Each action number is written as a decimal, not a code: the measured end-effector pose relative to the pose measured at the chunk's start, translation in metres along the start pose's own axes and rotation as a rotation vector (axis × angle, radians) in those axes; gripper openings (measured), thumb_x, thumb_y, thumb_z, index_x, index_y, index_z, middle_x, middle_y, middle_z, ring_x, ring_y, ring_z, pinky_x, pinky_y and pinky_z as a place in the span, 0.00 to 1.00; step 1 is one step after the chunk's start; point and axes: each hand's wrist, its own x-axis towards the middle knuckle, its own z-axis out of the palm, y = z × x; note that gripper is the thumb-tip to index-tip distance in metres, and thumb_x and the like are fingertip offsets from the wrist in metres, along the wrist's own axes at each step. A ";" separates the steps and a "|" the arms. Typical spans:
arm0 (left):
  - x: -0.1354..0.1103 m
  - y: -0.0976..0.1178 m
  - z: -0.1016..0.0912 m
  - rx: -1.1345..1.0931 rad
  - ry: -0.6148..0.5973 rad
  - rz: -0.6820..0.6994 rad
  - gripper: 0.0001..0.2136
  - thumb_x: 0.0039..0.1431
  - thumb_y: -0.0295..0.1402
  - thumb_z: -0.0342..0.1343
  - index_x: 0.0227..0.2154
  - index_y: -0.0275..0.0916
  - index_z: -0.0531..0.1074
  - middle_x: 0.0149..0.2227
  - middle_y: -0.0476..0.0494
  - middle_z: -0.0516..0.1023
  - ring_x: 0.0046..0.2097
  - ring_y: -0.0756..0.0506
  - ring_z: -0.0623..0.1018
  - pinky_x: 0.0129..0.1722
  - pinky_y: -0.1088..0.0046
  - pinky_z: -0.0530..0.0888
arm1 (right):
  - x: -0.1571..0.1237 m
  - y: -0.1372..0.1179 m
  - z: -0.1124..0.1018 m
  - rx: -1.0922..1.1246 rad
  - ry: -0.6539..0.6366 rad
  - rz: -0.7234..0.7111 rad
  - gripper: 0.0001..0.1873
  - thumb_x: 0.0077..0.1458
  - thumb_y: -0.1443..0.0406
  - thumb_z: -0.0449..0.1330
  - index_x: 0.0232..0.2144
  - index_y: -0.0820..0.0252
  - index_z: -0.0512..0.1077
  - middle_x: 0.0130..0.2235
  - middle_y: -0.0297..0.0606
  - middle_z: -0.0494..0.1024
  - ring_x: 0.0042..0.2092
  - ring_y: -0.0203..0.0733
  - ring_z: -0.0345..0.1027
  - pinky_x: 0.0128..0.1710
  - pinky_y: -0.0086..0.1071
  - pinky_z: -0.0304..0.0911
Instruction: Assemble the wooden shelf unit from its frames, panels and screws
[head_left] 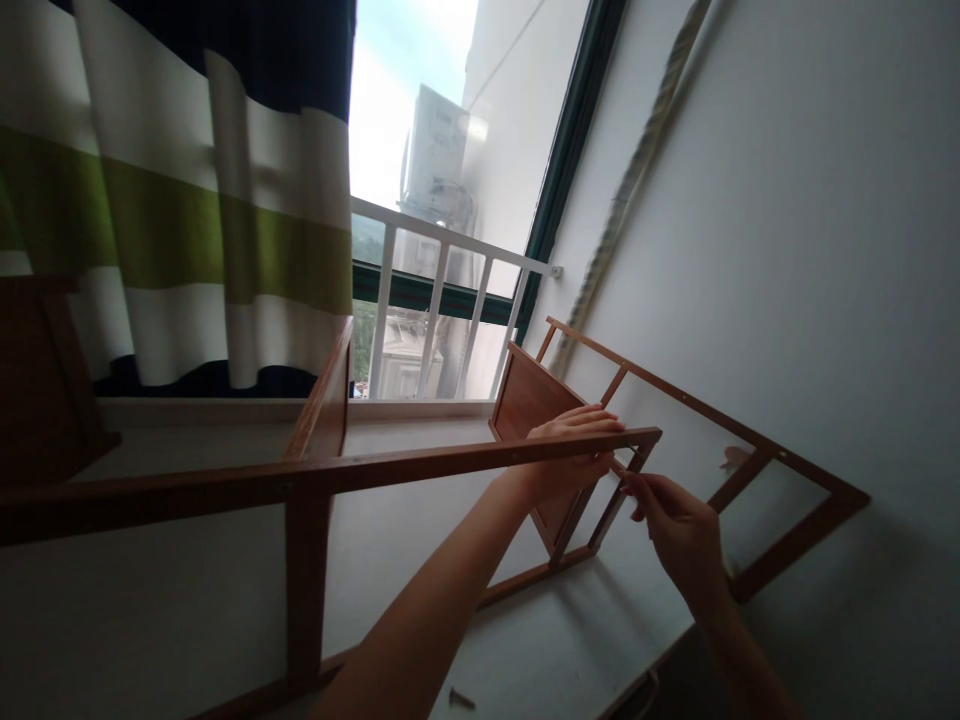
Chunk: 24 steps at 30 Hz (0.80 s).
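Observation:
A brown wooden frame (450, 462) with a long top rail and crosspieces stands on the white surface. At the right end of its rail, my left hand (566, 445) is on the wood, fingers stretched along it above and the thumb side below. The rail hides part of this hand. Just below that end, my right hand (675, 520) is closed in a pinch beside the frame's end post. Whatever small thing lies between its fingertips is too dim to make out. A brown panel (529, 395) is behind my left hand.
A second wooden frame (701, 408) leans against the white wall at right. On the white surface (517, 660) lies a loose screw (461, 698) near the front edge. A striped curtain (285, 230) and a white window railing (442, 240) stand behind; a rope (637, 165) hangs along the wall.

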 end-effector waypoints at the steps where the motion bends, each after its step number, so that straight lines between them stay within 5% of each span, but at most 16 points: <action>1: 0.000 0.000 0.001 0.003 -0.008 -0.012 0.12 0.52 0.27 0.50 0.40 0.36 0.71 0.44 0.45 0.75 0.52 0.45 0.69 0.55 0.67 0.66 | -0.001 -0.002 0.000 -0.016 -0.043 -0.030 0.16 0.52 0.53 0.57 0.29 0.60 0.72 0.24 0.33 0.71 0.22 0.32 0.61 0.21 0.25 0.58; 14: -0.002 -0.003 0.000 0.009 -0.071 -0.047 0.13 0.53 0.29 0.52 0.42 0.38 0.70 0.46 0.46 0.73 0.54 0.45 0.68 0.55 0.66 0.66 | 0.007 -0.043 -0.001 0.028 -0.271 -0.071 0.20 0.56 0.51 0.51 0.24 0.61 0.68 0.20 0.31 0.67 0.21 0.32 0.57 0.22 0.26 0.54; 24: -0.001 -0.003 0.002 -0.025 0.020 0.028 0.10 0.53 0.29 0.50 0.39 0.38 0.71 0.45 0.45 0.75 0.51 0.46 0.70 0.54 0.66 0.68 | 0.034 -0.054 -0.015 -0.122 -0.163 -0.019 0.28 0.51 0.48 0.54 0.11 0.62 0.65 0.12 0.30 0.60 0.16 0.28 0.51 0.18 0.24 0.47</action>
